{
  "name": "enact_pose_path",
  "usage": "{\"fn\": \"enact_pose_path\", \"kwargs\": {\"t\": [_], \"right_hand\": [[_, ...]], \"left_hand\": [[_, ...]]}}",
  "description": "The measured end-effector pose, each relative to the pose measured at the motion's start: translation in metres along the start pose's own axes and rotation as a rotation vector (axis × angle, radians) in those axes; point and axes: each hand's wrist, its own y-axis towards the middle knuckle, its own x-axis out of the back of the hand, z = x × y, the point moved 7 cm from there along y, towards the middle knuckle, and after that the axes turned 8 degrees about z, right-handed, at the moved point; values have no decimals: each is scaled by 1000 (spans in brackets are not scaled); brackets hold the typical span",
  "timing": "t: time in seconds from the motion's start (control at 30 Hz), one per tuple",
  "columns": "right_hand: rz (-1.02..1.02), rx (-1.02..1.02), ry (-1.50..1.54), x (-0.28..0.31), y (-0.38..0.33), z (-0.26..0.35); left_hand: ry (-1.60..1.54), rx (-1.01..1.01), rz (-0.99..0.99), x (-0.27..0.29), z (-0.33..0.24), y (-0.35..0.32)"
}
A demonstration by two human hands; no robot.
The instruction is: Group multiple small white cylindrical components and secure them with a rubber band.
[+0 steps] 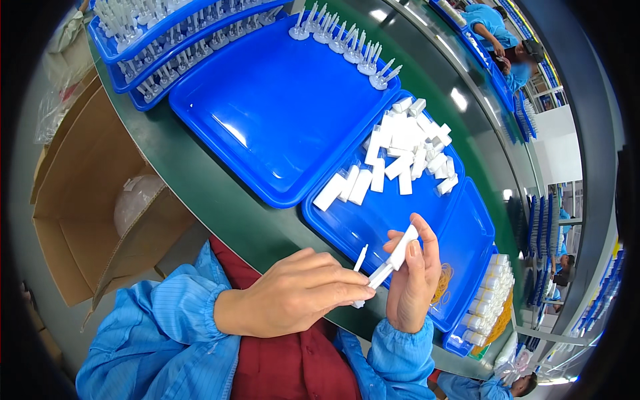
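Observation:
Close in front of my body, both hands meet over the table's near edge. My left hand (300, 290) is closed around a white plastic part (361, 257), one thin stem of which sticks up past the fingers; its base is mostly hidden. Between the thumb and fingers of my right hand (415, 287) is a small white oblong piece (403, 248), tilted, its lower end meeting white material at my left fingertips. Whether the two are joined, I cannot tell. Beyond the hands, a blue tray (333, 217) carries a heap of similar white oblong pieces (400, 143).
A larger blue tray (267, 127) holds a row of stemmed white parts (343, 40) along its far edge. Stacked blue trays (153, 63) stand far left. Rubber bands (441, 283) and bundled white pieces (490, 297) are at right. An open cardboard box (87, 213) sits left; co-workers (490, 27) work beyond.

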Motion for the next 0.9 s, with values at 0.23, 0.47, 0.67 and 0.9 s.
{"fn": "enact_pose_path", "kwargs": {"t": [0.23, 0.47, 0.67, 0.9], "right_hand": [[-38, 152, -207, 7, -14, 12], [-29, 309, -124, 0, -36, 0], [9, 423, -183, -19, -40, -3], [-76, 340, -614, -5, 33, 26]], "left_hand": [[65, 20, 15, 2, 0, -3], [131, -123, -52, 7, -5, -8], [175, -188, -98, 12, -4, -3], [186, -13, -194, 11, 22, -5]]}}
